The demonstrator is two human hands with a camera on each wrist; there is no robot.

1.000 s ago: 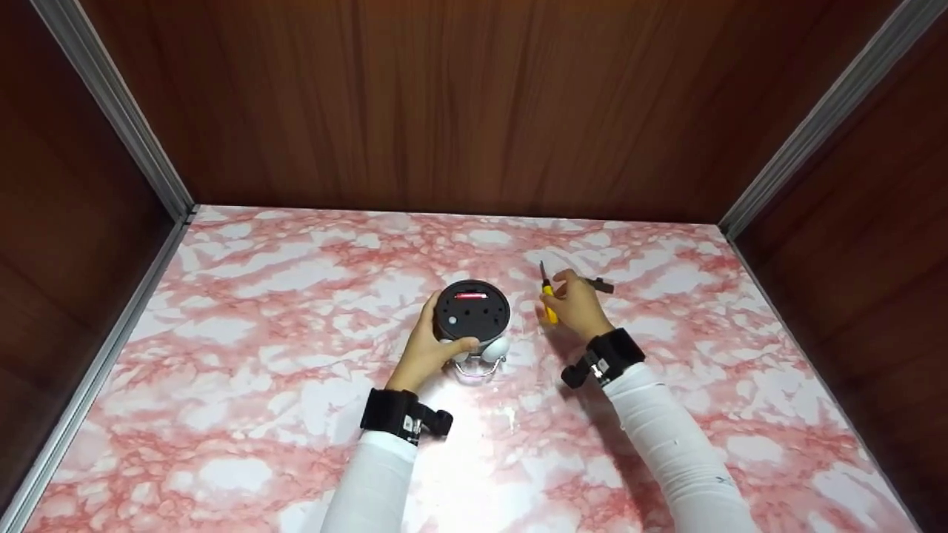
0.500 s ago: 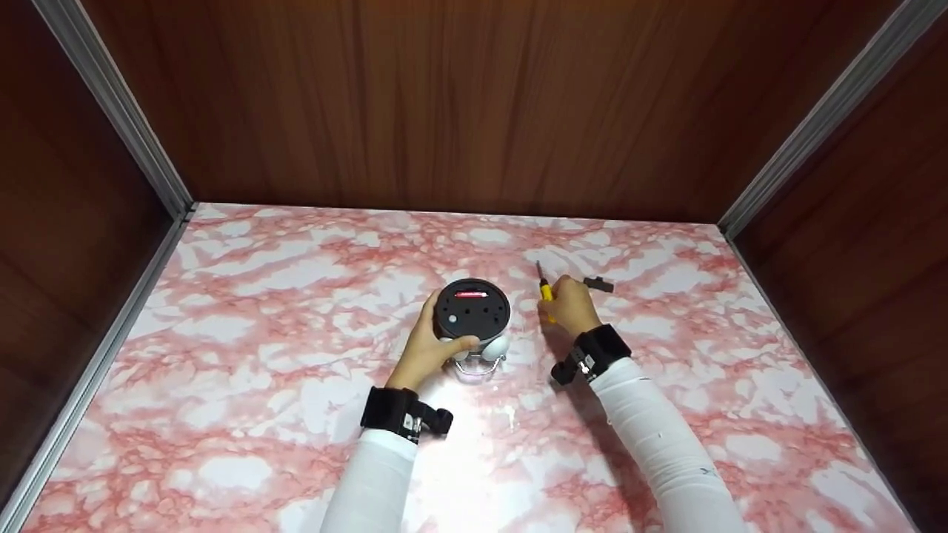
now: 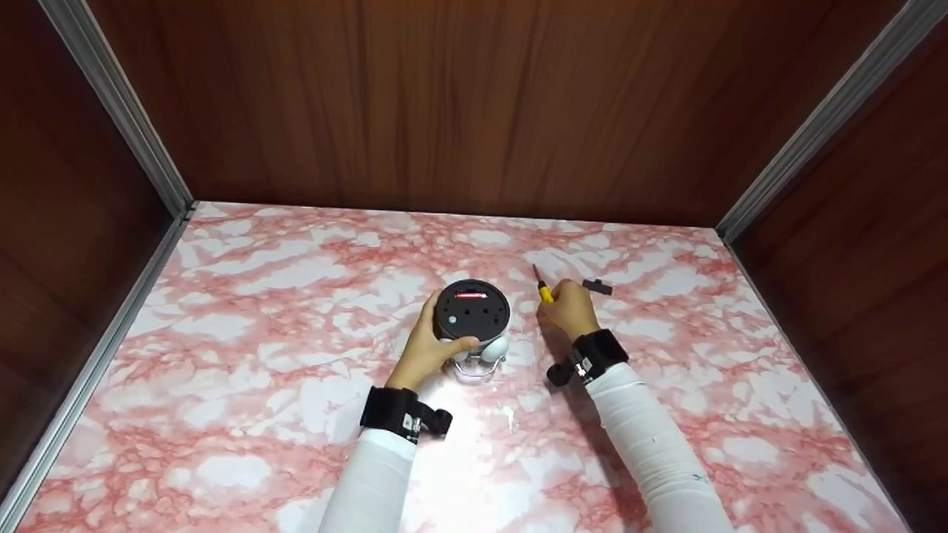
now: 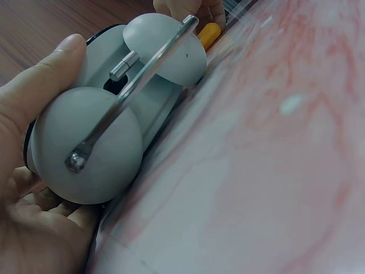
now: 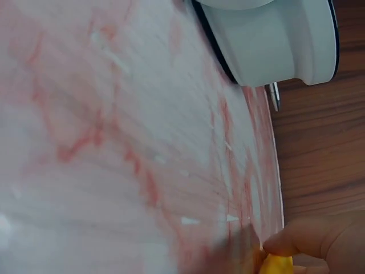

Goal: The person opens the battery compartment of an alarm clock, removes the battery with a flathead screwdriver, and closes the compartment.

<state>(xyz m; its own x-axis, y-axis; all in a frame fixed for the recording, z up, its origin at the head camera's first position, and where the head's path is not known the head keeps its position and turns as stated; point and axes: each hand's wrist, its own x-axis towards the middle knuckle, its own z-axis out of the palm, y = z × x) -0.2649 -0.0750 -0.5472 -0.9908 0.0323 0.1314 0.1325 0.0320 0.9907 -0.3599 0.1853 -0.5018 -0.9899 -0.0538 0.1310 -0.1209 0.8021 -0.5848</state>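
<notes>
A white twin-bell alarm clock (image 3: 481,318) lies with its black back up, a red battery (image 3: 471,295) showing in the slot there. My left hand (image 3: 432,348) grips its side, thumb over the rim near the bells. In the left wrist view, two white bells (image 4: 91,142) and a metal handle (image 4: 131,94) fill the upper left. Right of the clock, my right hand (image 3: 570,305) pinches the yellow handle of a screwdriver (image 3: 546,293), whose shaft points to the back of the table. Only the handle's end (image 5: 276,265) shows in the right wrist view.
A small dark cover piece (image 3: 598,287) lies on the table just beyond my right hand. The pink marbled table (image 3: 244,326) is bounded by brown wood-grain panels (image 3: 444,111) at the back and on both sides.
My right hand has shifted slightly left with the screwdriver, whose tip has also moved left. The dark cover piece now shows fully beside the hand. The left hand and clock have stayed put.
</notes>
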